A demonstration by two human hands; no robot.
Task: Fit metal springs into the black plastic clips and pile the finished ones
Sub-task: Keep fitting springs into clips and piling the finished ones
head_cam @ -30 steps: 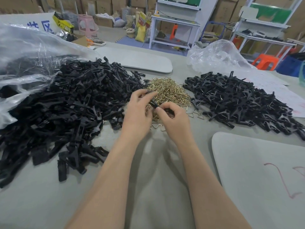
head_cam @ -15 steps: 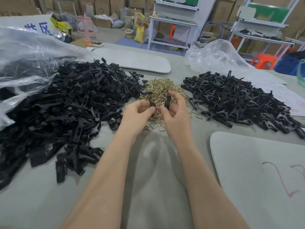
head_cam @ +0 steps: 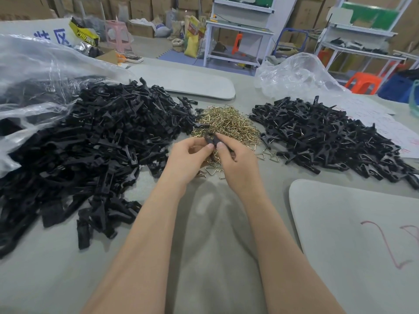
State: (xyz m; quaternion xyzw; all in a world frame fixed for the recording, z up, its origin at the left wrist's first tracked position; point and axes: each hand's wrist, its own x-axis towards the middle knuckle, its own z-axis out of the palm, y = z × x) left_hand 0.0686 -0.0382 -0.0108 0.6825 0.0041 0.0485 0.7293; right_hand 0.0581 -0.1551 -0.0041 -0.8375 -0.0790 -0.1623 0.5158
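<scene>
While on clip (head_cam: pixel 212 139), hands (head_cam: pixel 188 160) (head_cam: pixel 238 165) between piles (head_cam: pixel 90 143) (head_cam: pixel 328 137)

Your left hand (head_cam: pixel 188 159) and right hand (head_cam: pixel 238 164) cover most of the black clip (head_cam: pixel 213 139) they pinch; whether a spring sits in it cannot be told. Just beyond the grip they hide the spring heap (head_cam: pixel 229 123) at its near edge. Far left of the grip, the clip pile (head_cam: pixel 90 143) runs off-frame.

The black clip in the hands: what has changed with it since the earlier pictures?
Half a second ago each hand held a separate black piece, slightly apart. Now the left hand and right hand have brought them together, pinching one black clip over the spring heap. The unfinished pile and finished pile stayed put.
</scene>
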